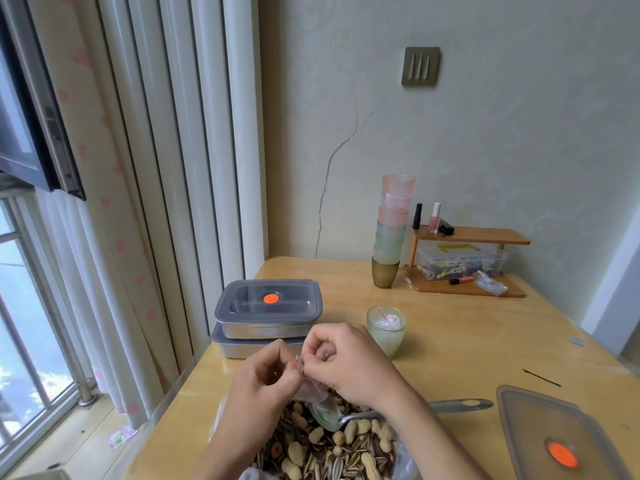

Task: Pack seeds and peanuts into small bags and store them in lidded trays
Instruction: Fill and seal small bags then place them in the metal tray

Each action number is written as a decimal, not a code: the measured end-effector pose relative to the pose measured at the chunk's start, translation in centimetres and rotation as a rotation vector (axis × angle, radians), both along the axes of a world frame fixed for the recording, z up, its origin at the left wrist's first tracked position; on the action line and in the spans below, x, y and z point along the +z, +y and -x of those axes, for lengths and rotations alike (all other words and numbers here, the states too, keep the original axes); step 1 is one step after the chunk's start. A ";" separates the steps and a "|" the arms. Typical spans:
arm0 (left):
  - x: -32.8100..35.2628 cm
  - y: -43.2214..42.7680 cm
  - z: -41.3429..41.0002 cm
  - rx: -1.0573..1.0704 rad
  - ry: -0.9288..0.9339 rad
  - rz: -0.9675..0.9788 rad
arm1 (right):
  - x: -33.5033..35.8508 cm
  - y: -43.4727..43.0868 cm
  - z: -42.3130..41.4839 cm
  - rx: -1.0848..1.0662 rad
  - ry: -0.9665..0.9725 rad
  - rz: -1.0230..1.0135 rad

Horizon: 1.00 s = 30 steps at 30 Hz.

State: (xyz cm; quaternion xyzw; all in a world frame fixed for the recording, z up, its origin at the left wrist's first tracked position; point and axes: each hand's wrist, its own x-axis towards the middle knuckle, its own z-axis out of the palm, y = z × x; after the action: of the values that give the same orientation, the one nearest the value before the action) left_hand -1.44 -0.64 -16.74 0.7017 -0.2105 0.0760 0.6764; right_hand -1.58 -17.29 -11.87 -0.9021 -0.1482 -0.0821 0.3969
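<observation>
A: bag [311, 391] mouth?
B: Hidden between the fingertips of left hand [266, 375] and right hand [346, 362]. Fill: can't tell.
A: spoon [460, 405]?
B: Bowl unclear under plastic below right fingers. Also lid [554, 427], nuts [332, 452] cut by bottom edge.

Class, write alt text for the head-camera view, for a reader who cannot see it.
A person's left hand and right hand pinch the top of a small clear bag above a heap of sunflower seeds and peanuts on a wooden table. Behind them stand two stacked lidded trays and a green cup of bags.
</observation>
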 end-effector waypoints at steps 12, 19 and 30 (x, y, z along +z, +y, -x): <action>-0.2 0.1 0.1 0.323 -0.341 -0.373 | 0.9 0.1 0.6 -0.072 -0.163 0.407; -0.5 -0.1 0.1 0.325 -0.410 -0.346 | 0.0 0.2 0.1 -0.097 0.083 -0.140; -1.3 0.4 -0.6 0.370 -0.514 -0.515 | -0.9 -0.6 -0.9 -0.092 0.166 -0.176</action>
State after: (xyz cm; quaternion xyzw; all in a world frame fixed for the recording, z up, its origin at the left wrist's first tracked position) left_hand -0.86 -0.23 -18.02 0.8323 -0.2551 0.3141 0.3790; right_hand -0.64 -17.88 -12.77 -0.8732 -0.0657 -0.0381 0.4813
